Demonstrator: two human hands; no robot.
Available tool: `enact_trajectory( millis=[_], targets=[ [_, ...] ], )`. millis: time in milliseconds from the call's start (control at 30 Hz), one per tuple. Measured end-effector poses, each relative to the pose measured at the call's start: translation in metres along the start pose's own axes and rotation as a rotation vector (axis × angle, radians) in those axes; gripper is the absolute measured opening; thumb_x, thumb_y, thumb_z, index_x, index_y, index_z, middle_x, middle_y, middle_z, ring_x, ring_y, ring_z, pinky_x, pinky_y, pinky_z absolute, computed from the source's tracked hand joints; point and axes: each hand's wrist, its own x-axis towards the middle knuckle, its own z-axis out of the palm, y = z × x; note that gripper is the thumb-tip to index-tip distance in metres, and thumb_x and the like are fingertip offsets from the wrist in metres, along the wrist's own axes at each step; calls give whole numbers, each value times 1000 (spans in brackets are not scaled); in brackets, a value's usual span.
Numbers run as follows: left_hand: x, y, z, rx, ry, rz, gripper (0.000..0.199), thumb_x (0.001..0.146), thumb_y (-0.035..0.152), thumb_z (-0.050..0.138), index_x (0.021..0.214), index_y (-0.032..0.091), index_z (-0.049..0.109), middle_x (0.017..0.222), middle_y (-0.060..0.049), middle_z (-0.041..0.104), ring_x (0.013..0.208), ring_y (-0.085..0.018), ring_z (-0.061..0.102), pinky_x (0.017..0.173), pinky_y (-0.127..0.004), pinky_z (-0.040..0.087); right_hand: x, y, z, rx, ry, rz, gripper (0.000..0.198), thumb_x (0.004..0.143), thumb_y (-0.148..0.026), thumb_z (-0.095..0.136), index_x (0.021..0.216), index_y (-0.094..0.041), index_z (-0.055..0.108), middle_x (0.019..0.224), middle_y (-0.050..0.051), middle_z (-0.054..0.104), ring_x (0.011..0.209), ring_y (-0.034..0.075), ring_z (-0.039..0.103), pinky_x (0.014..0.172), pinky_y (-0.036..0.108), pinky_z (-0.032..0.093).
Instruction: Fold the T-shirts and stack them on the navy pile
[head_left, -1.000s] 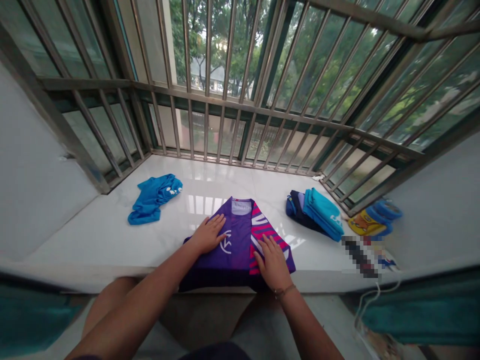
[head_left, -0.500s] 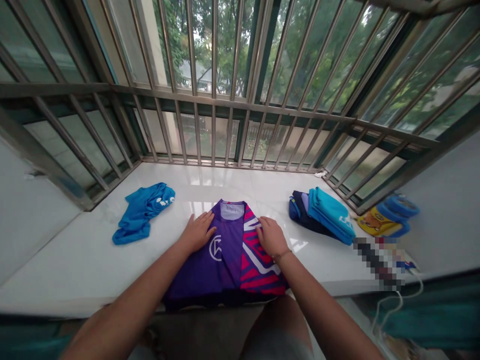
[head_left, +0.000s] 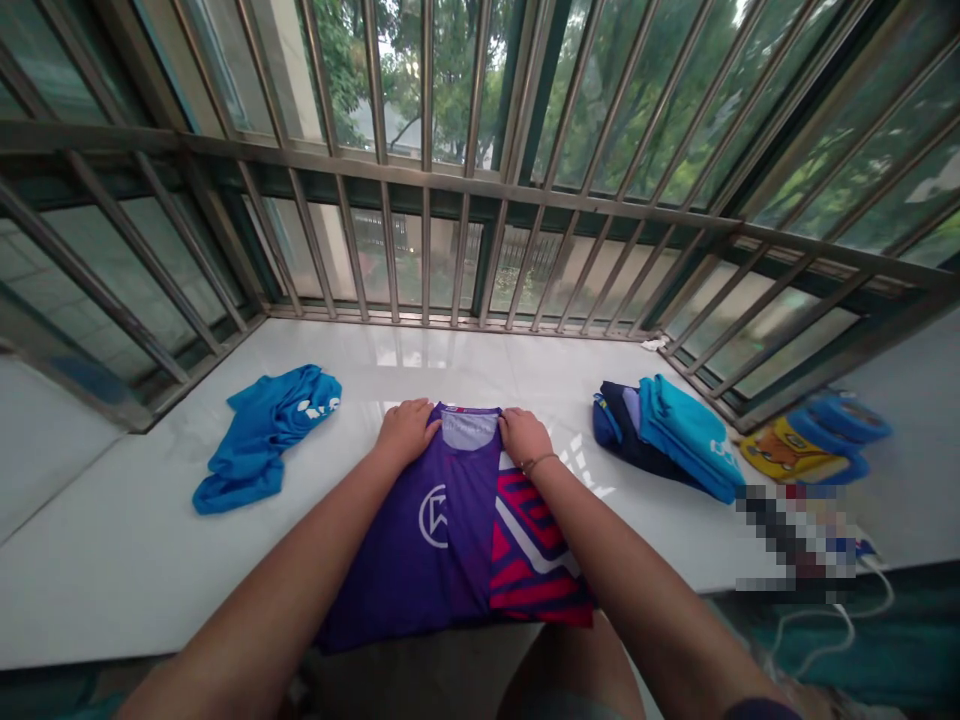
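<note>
A purple jersey (head_left: pixel 390 570) with a white round logo and a red-striped right side lies on the white ledge, its collar toward the window and its lower part at the front edge. My left hand (head_left: pixel 406 432) is closed on the shoulder left of the collar. On the collar's other side, my right hand (head_left: pixel 526 438) grips the opposite shoulder, fingers curled over the fabric. The fingertips of both hands are partly hidden. A crumpled blue shirt (head_left: pixel 262 435) rests to the left, apart from my left hand.
Folded clothes (head_left: pixel 679 435), turquoise over dark navy, are stacked on the right. Behind them stands a blue and yellow container (head_left: pixel 814 440) by the wall. A white cable (head_left: pixel 844 630) hangs off the right front edge. Metal window bars (head_left: pixel 457 185) close off the back of the ledge.
Both hands have moved from flat on the jersey's sides up to its shoulders, and their fingers have closed on the fabric. The view has shifted slightly.
</note>
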Motion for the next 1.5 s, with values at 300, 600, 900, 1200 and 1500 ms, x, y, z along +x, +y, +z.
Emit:
enact_trajectory(
  millis=[300,600,900,1200,1500],
  targets=[
    [52,-12,-8,-233,-105,-245,19,91,38,74,93,22,84,94,-6,83,90,-23,74,76,-29,52,38,1,-19,39,-79,154,41,103,-40,71,133,-12,74,130,17,76,119,27,71,96,30,51],
    [51,-23,-8,-332,-107,-243,19,94,36,72,94,21,84,93,-5,84,89,-21,75,75,-28,49,24,-4,-21,56,-85,229,32,105,-42,66,114,-16,81,115,16,81,110,26,75,88,29,50],
    [28,-11,2,-316,45,-100,42,104,23,47,132,29,77,124,-8,70,112,-21,69,99,-32,53,16,-10,-10,50,-71,249,27,107,-33,58,115,-15,77,116,17,80,108,26,75,86,30,49],
    [24,-23,6,-204,73,310,14,90,29,65,94,23,76,125,-10,65,112,-28,66,105,-46,54,2,-5,15,53,41,215,26,114,-39,47,123,-21,64,124,12,74,109,23,73,82,30,46],
    [27,-29,11,-164,194,154,16,98,30,56,90,22,68,103,-12,68,102,-30,64,99,-46,54,1,0,23,113,110,205,20,113,-37,50,117,-22,63,121,10,75,106,22,73,81,29,44]
  ],
)
